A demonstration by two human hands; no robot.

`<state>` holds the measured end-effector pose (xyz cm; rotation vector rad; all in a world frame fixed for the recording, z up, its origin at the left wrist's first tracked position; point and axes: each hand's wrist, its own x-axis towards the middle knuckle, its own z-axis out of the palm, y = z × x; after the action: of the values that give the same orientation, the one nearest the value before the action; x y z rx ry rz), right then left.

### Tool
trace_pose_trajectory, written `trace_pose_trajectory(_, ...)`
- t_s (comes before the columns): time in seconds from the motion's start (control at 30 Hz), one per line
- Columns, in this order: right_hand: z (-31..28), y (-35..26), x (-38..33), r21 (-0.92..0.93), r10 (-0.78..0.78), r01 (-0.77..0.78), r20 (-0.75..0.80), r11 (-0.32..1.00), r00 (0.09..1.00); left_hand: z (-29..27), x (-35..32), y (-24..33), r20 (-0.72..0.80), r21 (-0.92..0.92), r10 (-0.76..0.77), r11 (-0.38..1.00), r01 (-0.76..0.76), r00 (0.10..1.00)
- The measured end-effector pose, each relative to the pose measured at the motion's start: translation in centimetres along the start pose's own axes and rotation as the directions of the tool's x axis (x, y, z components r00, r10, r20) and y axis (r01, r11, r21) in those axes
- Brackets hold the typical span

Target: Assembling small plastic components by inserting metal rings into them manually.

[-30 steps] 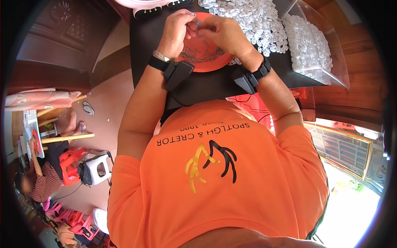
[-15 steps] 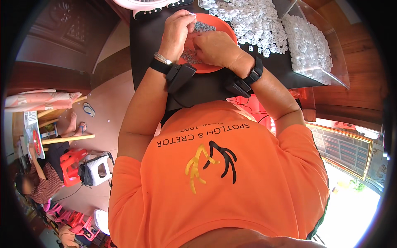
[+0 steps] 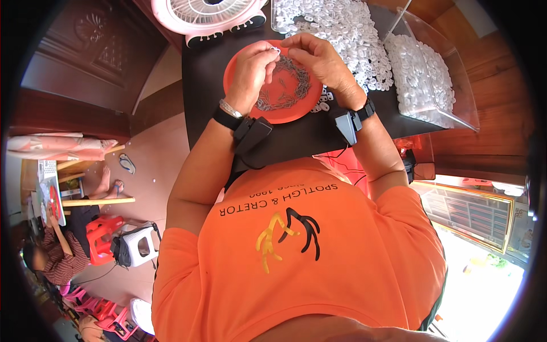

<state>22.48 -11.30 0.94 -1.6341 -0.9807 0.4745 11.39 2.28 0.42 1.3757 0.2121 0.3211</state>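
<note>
Both hands (image 3: 285,62) pinch a small white piece (image 3: 277,50) (tiny) above the orange plate (image 3: 236,97).

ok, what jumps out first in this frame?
Both hands, left hand and right hand, meet fingertip to fingertip over a red plate of thin dark metal bits on the dark table. Heaps of small white plastic pieces lie just beyond, with a pink fan at the table's far edge.

Home piecework setup, carved wooden door (image 3: 85,51), heaped white plastic parts (image 3: 347,28), desk fan (image 3: 208,14)
</note>
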Motion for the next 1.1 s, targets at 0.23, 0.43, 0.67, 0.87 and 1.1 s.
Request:
trace_pose_trajectory(0.23, -0.6, 0.1, 0.1, 0.353, 0.074, -0.062, -0.020, 0.934, 0.997, 0.6, -0.2, 0.0, 0.005, 0.051, 0.033, 0.998, -0.033, 0.999)
trace_pose_trajectory(0.43, -0.4, -0.1, 0.1, 0.364, 0.121, -0.112, 0.000, 0.925, 0.993, 0.4, 0.1, -0.6, 0.045, 0.093, 0.117, 0.988, -0.121, 0.992)
trace_pose_trajectory(0.67, 0.2, -0.4, -0.2, 0.234, 0.080, -0.088, 0.042, 0.968, 0.996, 0.5, 0.0, -0.6, 0.064, 0.096, 0.129, 0.986, -0.135, 0.990)
trace_pose_trajectory(0.87, 0.1, -0.5, -0.4, 0.223, 0.065, -0.066, 0.008, 0.973, 0.998, 0.4, 0.1, -0.8, 0.088, 0.156, 0.161, 0.972, -0.173, 0.983)
trace_pose_trajectory(1.1, 0.2, -0.7, -0.4, 0.164, 0.050, -0.047, -0.012, 0.985, 0.999, 0.5, 0.1, -0.7, 0.088, 0.166, 0.123, 0.977, -0.136, 0.989)
